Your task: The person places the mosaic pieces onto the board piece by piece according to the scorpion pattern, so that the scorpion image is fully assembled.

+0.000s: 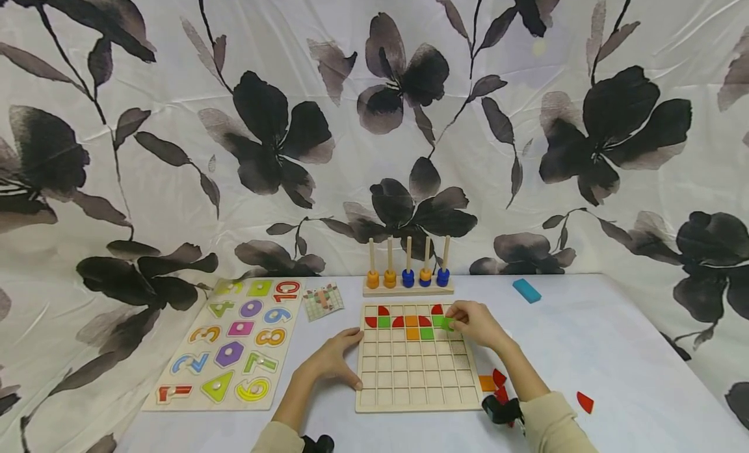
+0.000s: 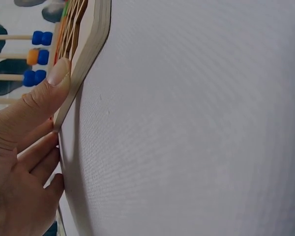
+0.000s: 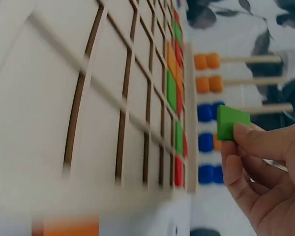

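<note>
A wooden grid board [image 1: 398, 380] lies flat on the table, with red quarter-circle, green and orange square tiles in its far rows. My left hand [image 1: 335, 360] is spread along the board's left edge. In the left wrist view its thumb [image 2: 59, 73] rests against the edge, with the other fingers lower down. Over the far right corner, my right hand [image 1: 476, 323] pinches a green square tile [image 3: 230, 122] between thumb and fingers. The right wrist view shows that tile raised off the grid, and a seated green tile [image 3: 179, 137] below a red one's neighbours.
Behind the board stands a peg stand [image 1: 409, 288] with orange and blue beads. A number-and-shape puzzle board [image 1: 193, 375] and a pattern card [image 1: 323, 301] lie left. Loose red pieces [image 1: 585, 402] and an orange tile [image 1: 487, 383] lie right, a blue block [image 1: 527, 290] farther back.
</note>
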